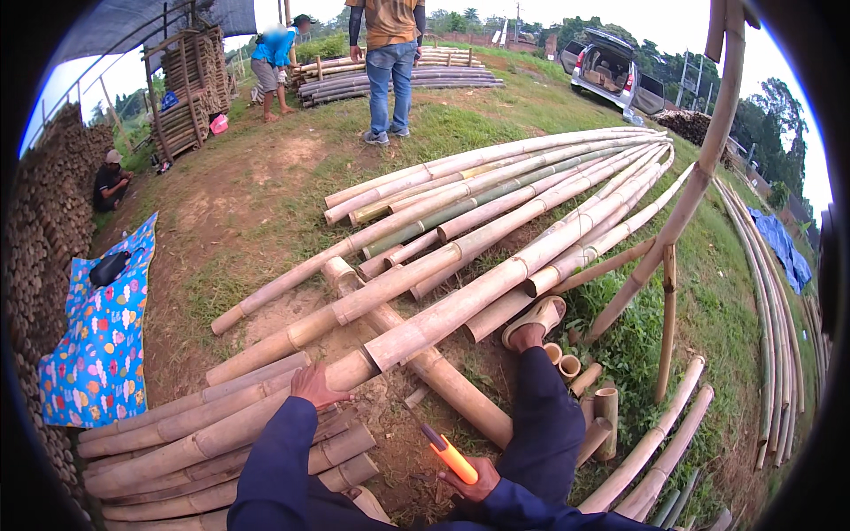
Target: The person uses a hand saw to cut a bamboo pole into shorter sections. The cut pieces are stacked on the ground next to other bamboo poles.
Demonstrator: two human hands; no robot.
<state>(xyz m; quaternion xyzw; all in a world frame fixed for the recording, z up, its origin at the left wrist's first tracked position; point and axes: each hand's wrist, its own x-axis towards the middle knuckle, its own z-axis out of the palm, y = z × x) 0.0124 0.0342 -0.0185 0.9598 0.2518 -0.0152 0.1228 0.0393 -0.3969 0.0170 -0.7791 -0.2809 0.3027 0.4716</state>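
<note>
My left hand lies over a thick bamboo pole with its fingers spread. Just beyond that hand, a dark line runs across where this pole meets a longer bamboo pole. Low in the middle, my right hand is closed round an orange tool with a dark end; its kind cannot be made out. A bamboo crosspiece passes under the long poles. My sandalled foot rests beside the poles.
Cut bamboo pieces lie at the near left, and short bamboo stubs stand near my leg. A leaning bamboo post rises on the right. Behind are a standing person, a bending person and a silver car.
</note>
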